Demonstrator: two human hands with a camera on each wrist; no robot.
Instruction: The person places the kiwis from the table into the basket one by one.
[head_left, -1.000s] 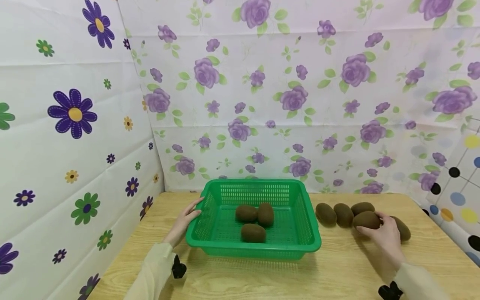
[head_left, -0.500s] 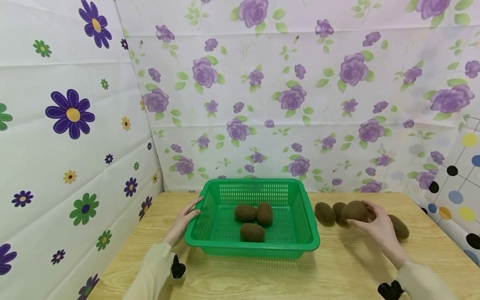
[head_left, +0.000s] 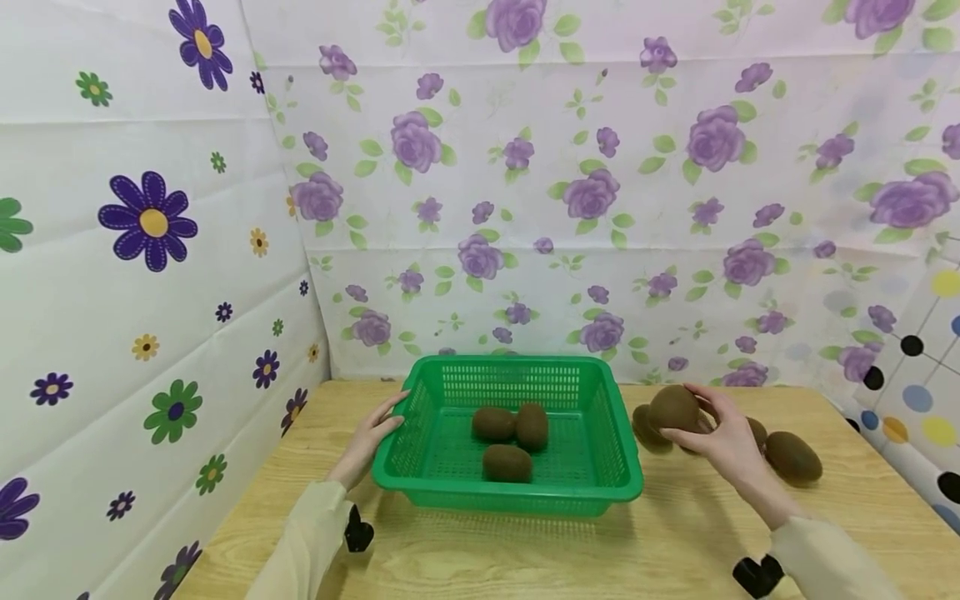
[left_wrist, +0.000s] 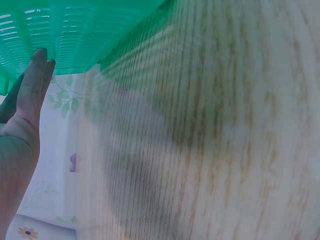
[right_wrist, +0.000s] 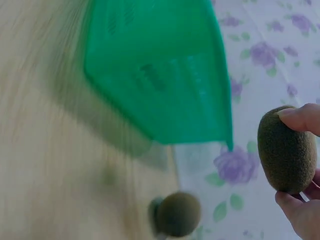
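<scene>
A green plastic basket (head_left: 510, 492) stands on the table with three brown kiwis (head_left: 507, 463) lying in it. My left hand (head_left: 367, 442) rests against the basket's left side; in the left wrist view its fingers (left_wrist: 31, 90) look fairly straight along the slotted wall. To the right of the basket, my right hand (head_left: 731, 446) pinches a kiwi (right_wrist: 286, 150) between thumb and fingers, raised above the table. Behind and beside that hand lie more loose kiwis, partly hidden by it; the rightmost kiwi (head_left: 793, 457) shows whole.
The light wooden table (head_left: 480, 558) reaches back to a floral sheet (head_left: 480, 208). Another sheet with large daisies (head_left: 153, 222) hangs on the left, and a dotted cloth (head_left: 915, 396) is at the right edge.
My right hand has lifted a kiwi from the group on the right and carried it left toward the basket. The left hand and basket have stayed in place.
</scene>
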